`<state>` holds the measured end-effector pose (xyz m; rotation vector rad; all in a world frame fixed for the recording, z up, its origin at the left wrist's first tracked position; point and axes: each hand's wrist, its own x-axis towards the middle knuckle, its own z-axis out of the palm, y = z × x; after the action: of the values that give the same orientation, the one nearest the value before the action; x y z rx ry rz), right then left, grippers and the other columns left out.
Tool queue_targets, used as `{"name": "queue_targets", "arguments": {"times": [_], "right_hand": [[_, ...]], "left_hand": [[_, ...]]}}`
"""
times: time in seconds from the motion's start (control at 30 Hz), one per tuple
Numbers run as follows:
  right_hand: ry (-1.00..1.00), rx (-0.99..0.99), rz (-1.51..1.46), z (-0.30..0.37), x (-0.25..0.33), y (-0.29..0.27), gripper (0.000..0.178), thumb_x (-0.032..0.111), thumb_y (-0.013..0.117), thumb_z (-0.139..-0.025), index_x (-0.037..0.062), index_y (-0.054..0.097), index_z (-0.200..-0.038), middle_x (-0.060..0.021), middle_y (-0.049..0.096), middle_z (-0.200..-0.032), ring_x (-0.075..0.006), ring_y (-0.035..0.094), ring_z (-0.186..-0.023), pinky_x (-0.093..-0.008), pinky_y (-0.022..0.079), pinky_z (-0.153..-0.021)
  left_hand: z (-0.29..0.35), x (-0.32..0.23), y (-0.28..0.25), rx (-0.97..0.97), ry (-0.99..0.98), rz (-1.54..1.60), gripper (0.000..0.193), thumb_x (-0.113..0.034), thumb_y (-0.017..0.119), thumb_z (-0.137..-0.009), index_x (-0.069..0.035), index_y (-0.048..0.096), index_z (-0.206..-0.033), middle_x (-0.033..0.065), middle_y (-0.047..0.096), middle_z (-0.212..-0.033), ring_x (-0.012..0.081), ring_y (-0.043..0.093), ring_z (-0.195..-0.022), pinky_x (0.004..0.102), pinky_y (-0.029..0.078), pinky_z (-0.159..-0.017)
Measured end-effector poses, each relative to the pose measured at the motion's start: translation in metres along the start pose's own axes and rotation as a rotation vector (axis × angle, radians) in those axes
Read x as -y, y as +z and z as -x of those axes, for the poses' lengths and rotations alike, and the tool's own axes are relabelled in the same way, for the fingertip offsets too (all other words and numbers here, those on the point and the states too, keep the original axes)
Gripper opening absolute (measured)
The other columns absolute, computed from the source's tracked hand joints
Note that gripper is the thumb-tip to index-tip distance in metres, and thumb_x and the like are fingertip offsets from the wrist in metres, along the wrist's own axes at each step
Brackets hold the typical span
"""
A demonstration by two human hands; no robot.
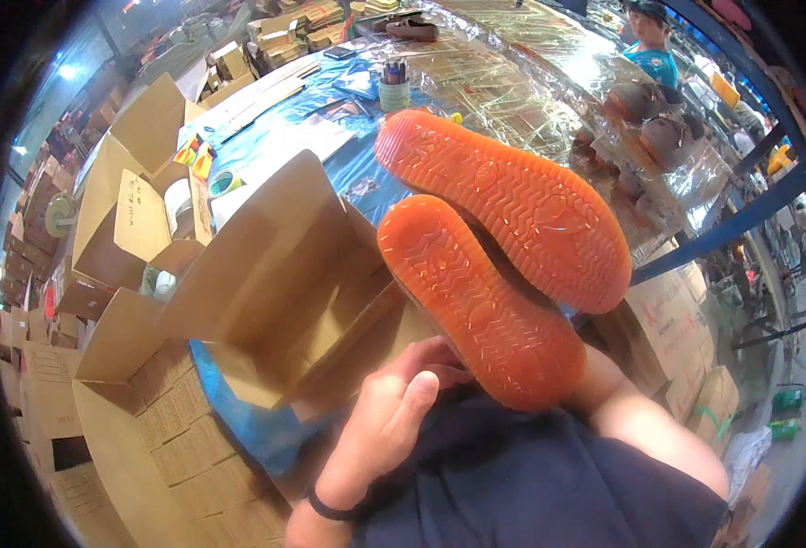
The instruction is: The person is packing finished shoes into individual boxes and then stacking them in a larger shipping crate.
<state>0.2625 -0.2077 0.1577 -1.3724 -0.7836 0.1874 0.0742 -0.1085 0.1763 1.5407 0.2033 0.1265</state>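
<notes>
Two shoes are held up with their orange ribbed soles toward me, the near shoe (480,306) overlapping the far shoe (512,205). My right forearm (645,425) rises from the lower right and runs under the near shoe's heel; my right hand is hidden behind the soles. My left hand (380,425), with a dark band at the wrist, sits just left of that heel. Its fingers curl toward the heel and the thumb lies along them; what they grip is hidden. An open brown cardboard shoe box (284,292) lies under and left of the shoes.
A blue-covered table (238,420) carries more open cardboard boxes (138,219), tape rolls (223,183) and a cup of pens (394,87). Shiny plastic film (512,82) covers its far side. Stacked cartons (174,438) stand at my left. Another person (651,46) stands at the far right.
</notes>
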Motion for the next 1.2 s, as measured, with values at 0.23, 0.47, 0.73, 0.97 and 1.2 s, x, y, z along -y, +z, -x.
{"name": "queue_targets", "arguments": {"times": [0.23, 0.47, 0.73, 0.97, 1.2], "right_hand": [[0.162, 0.031, -0.101, -0.008, 0.002, 0.009, 0.044, 0.028, 0.057, -0.101, -0.0051, 0.056, -0.131, -0.0114, 0.066, -0.124, -0.0171, 0.066, -0.107, -0.0324, 0.053, -0.095], [0.343, 0.11, -0.257, -0.004, -0.003, 0.024, 0.044, 0.027, 0.057, -0.102, -0.0053, 0.056, -0.132, -0.0119, 0.065, -0.125, -0.0175, 0.066, -0.108, -0.0329, 0.052, -0.096], [0.29, 0.259, -0.439, -0.028, -0.015, -0.02, 0.046, 0.028, 0.059, -0.099, -0.0049, 0.057, -0.131, -0.0156, 0.063, -0.129, -0.0208, 0.065, -0.109, -0.0348, 0.052, -0.096], [-0.778, 0.292, 0.237, -0.084, 0.046, 0.062, 0.021, 0.018, 0.082, -0.077, 0.0065, 0.065, -0.077, -0.0097, 0.064, -0.093, -0.0278, 0.061, -0.081, -0.0374, 0.05, -0.07], [-0.947, 0.926, 0.765, -0.056, -0.04, 0.1, 0.014, 0.018, 0.067, -0.078, 0.0122, 0.067, -0.09, -0.006, 0.061, -0.116, -0.0257, 0.059, -0.104, -0.0348, 0.051, -0.086]], "left_hand": [[0.007, -0.01, 0.005, -0.013, 0.015, 0.101, 0.059, -0.042, 0.047, -0.103, 0.008, 0.049, -0.133, 0.0189, 0.069, -0.115, 0.0264, 0.067, -0.108, 0.0351, 0.05, -0.092], [0.007, -0.004, -0.002, -0.07, 0.057, 0.053, 0.059, -0.034, 0.059, -0.099, 0.009, 0.046, -0.138, 0.0197, 0.067, -0.12, 0.0252, 0.065, -0.112, 0.035, 0.048, -0.098], [0.018, 0.018, -0.052, -1.023, 0.474, -0.539, 0.034, -0.013, 0.062, -0.097, 0.003, 0.06, -0.126, 0.0143, 0.066, -0.107, 0.0235, 0.063, -0.099, 0.0322, 0.049, -0.088], [-0.002, 0.056, -0.115, -0.415, 0.138, -1.54, 0.032, -0.014, 0.065, -0.089, -0.008, 0.064, -0.12, 0.011, 0.066, -0.102, 0.0321, 0.063, -0.092, 0.0419, 0.053, -0.08], [0.054, 0.011, -0.078, -0.225, 0.267, -1.062, 0.038, -0.016, 0.056, -0.097, -0.001, 0.057, -0.132, 0.0198, 0.063, -0.123, 0.0373, 0.061, -0.113, 0.0427, 0.047, -0.101]]}}
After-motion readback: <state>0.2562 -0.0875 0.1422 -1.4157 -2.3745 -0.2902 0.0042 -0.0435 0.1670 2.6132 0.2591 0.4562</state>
